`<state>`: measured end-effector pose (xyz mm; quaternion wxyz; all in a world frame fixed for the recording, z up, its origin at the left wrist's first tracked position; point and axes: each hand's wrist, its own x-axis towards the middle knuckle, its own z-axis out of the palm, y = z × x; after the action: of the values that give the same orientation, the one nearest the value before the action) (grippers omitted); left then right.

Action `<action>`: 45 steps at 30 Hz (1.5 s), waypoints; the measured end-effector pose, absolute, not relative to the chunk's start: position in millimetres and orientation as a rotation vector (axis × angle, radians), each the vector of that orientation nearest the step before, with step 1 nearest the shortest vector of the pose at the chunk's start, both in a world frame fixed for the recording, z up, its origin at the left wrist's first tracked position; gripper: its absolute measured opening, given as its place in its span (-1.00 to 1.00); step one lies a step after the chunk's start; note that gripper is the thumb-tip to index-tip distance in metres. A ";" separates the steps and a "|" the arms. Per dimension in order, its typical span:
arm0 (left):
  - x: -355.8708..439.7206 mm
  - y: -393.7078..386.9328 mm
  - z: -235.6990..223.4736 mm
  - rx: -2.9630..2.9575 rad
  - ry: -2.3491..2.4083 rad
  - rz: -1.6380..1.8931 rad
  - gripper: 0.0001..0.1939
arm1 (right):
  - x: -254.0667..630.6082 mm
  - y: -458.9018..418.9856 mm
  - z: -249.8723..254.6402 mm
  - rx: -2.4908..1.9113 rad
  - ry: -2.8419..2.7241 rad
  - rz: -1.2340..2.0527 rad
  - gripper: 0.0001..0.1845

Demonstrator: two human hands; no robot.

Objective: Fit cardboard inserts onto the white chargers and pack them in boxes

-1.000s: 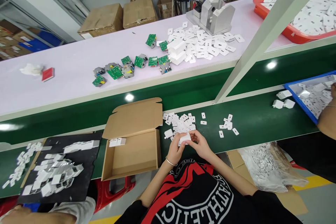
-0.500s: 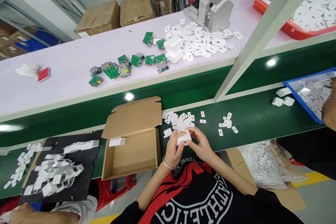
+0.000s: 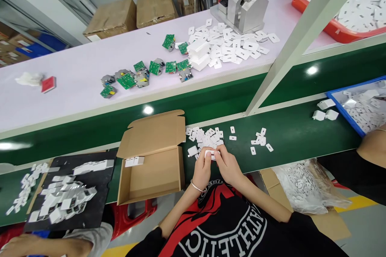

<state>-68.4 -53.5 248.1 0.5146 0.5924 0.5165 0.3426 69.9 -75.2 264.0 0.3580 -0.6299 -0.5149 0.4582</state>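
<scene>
Between my two hands is a white plastic charger housing [image 3: 212, 154], its slotted end face turned up toward me. My left hand [image 3: 201, 172] grips its left side, with the thumb on the near edge. My right hand [image 3: 229, 165] closes on the right side, thumb likewise at the front. The fingers cover much of the housing. Just beyond them lies a pile of small white slotted plates [image 3: 208, 136] on the green bench. Another white housing [image 3: 192, 151] sits left of that pile, close to my left hand.
An open cardboard box [image 3: 150, 176] holding a few white housings stands to my left. Beyond it, a black board [image 3: 99, 192] carries many white housings. Green circuit boards [image 3: 126, 81] lie on the upper shelf. A slanted post [image 3: 289, 52] rises at right, near a co-worker's arm [image 3: 374, 148].
The housing has been tilted so its slotted end now faces me, and both thumbs have come together on its near side. The co-worker's arm at right has shifted nearer the bench edge.
</scene>
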 end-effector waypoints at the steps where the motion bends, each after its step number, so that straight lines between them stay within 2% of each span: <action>1: -68.2 -52.8 247.2 1.406 1.234 0.817 -0.46 | 70.9 -74.2 263.4 -1.623 -1.316 1.225 -0.66; 9: -73.1 -51.5 243.5 1.435 1.191 0.854 -0.55 | 73.6 -70.8 249.9 -1.451 -1.151 1.410 -0.60; 17: -79.7 -46.1 247.1 1.637 1.079 1.013 -0.53 | 71.6 -77.4 256.6 -1.353 -1.264 1.233 -0.64; 23: -87.9 -45.2 254.6 1.749 0.999 0.931 -0.45 | 75.3 -75.6 262.0 -1.292 -1.282 1.161 -0.65; 28: -88.7 -42.4 259.5 1.845 0.956 1.015 -0.51 | 81.3 -75.6 260.4 -1.210 -1.365 1.151 -0.61; 34: -85.0 -43.1 261.0 1.790 0.948 1.050 -0.43 | 79.0 -77.8 254.8 -1.233 -1.459 0.972 -0.52; 40: -85.7 -40.2 247.3 1.289 0.974 1.002 -0.30 | 81.9 -73.4 252.6 -1.242 -1.573 0.729 -0.46; 45: -91.1 -41.2 235.1 1.334 1.061 0.887 -0.39 | 84.0 -69.8 239.4 -1.280 -1.718 0.449 -0.53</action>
<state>-91.1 -41.2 235.1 0.5730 0.5690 0.4524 0.3785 84.0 -69.8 239.4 0.4583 -0.5198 -0.6976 0.1823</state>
